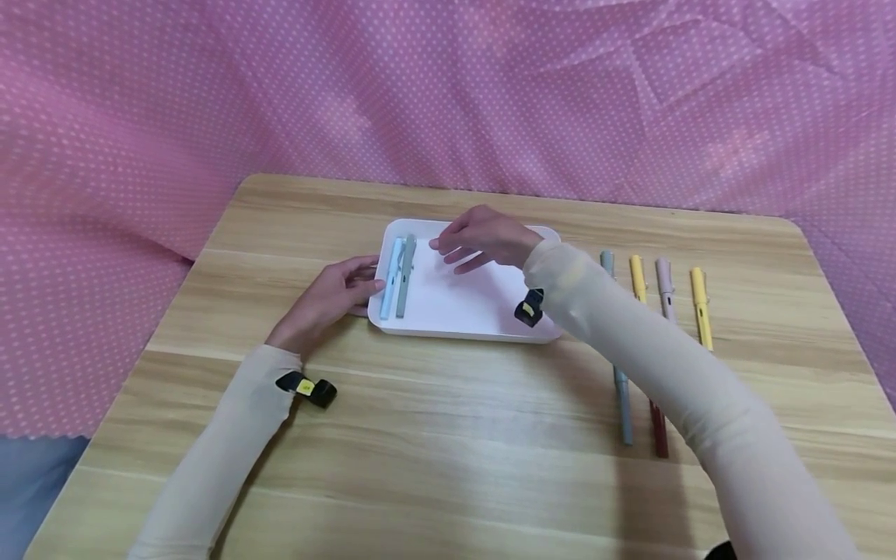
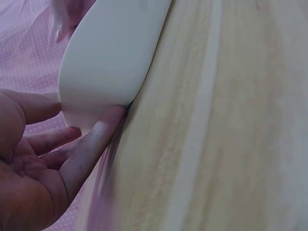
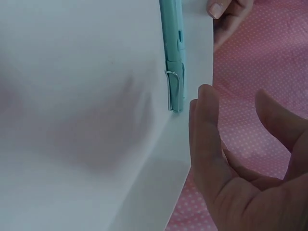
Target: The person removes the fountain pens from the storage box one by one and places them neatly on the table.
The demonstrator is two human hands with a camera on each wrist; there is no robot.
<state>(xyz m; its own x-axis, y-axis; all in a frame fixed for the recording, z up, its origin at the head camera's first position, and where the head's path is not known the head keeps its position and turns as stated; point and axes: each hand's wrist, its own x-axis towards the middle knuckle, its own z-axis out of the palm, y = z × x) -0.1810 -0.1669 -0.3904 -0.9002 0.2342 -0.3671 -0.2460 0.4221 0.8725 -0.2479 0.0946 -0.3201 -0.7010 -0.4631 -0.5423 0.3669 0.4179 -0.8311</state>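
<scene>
A shallow white tray (image 1: pixel 476 334) lies on the wooden table. Against its left side, two capped pens lie next to each other: a light blue pen (image 1: pixel 392 281) and a grey-green pen (image 1: pixel 406 278) with a wire clip. My left hand (image 1: pixel 332 295) holds the tray's left end, the thumb at the rim and other fingers against the outer wall, seen close up in the left wrist view. Above the tray, just right of the pens, hovers my right hand (image 1: pixel 486 236), its fingers apart and loosely bent with nothing between them. The right wrist view shows its thumb and fingers (image 3: pixel 207 130) spread.
Right of the tray lie several more pens, partly covered by the right sleeve: a teal pen (image 1: pixel 607 262), a yellow pen (image 1: pixel 638 278), a lilac pen (image 1: pixel 664 278), another yellow pen (image 1: pixel 701 307) and a dark red end (image 1: pixel 659 435). A pink dotted cloth (image 1: pixel 448 101) hangs behind.
</scene>
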